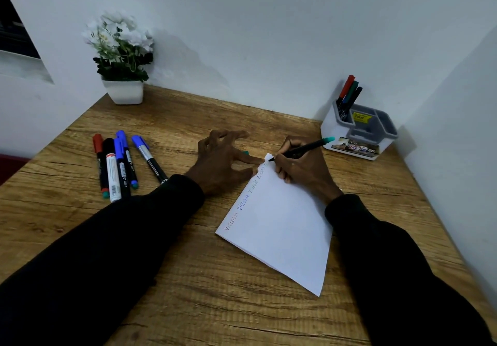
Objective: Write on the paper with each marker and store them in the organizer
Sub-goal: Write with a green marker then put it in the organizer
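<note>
A white paper (282, 227) lies tilted on the wooden desk (188, 265), with several coloured words along its upper left edge. My right hand (304, 171) grips a black marker with a teal end (304, 148), its tip touching the paper's far corner. My left hand (223, 161) rests with fingers spread, fingertips pressing the paper's edge; a bit of teal shows under the fingers. Several markers (118, 162) lie in a loose row at the left. The white and grey organizer (360, 133) at the back right holds three markers (348, 95) upright.
A white pot of artificial flowers (122, 58) stands at the back left corner. White walls close the desk at the back and right. The desk's left edge drops off beside the loose markers.
</note>
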